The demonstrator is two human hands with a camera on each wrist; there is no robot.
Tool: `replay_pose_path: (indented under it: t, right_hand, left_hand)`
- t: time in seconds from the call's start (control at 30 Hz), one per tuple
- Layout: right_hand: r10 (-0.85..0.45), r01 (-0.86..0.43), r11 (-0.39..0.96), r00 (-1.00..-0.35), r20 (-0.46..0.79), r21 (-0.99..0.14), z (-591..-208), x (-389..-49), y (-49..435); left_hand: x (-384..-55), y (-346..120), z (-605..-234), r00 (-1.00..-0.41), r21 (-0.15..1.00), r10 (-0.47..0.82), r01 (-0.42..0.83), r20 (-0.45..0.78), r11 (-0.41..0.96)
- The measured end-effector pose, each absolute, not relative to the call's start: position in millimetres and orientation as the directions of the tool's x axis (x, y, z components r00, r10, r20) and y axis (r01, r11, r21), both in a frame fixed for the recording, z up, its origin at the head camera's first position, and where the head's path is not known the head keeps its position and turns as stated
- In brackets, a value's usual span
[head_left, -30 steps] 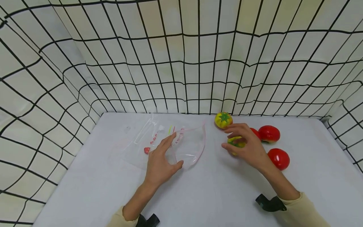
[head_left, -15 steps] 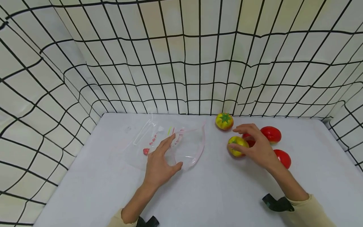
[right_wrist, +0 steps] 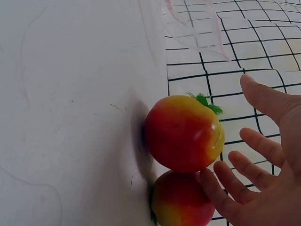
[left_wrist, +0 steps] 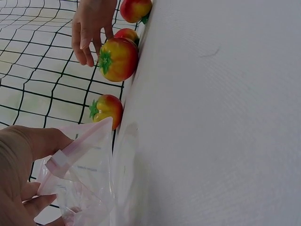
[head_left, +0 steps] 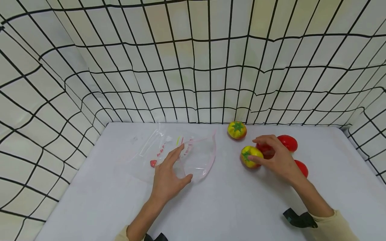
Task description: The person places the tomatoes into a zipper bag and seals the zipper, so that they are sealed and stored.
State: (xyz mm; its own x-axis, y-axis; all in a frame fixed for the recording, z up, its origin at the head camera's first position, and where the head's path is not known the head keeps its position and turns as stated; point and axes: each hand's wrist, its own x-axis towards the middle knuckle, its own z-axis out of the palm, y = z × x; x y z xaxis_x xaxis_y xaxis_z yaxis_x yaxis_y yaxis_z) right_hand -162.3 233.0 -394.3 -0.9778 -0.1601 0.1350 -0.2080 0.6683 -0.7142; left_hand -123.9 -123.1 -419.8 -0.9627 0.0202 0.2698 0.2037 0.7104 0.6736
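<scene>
While the left hand [head_left: 168, 179], thumb and fingers spread apart, touches the clear bag [head_left: 194, 157] left of centre in the head frame, the right hand [head_left: 278, 160], fingers released, is near the yellow-red fruit [head_left: 247, 154] right of centre.

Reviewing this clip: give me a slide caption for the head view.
Over a white tabletop, the left hand touches a clear bag while the right hand spreads close to a yellow-topped fruit.
</scene>
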Motion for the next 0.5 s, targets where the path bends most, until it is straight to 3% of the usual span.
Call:
replay_pose_path:
  t: [0.5]
  right_hand:
    - [-0.24,-0.248,0.683,-0.965,0.11,-0.687,-406.8,-161.5,229.2]
  left_hand:
    - [-123.1,-123.7,-419.1,-0.964,0.688,0.026,0.207,0.264,0.696]
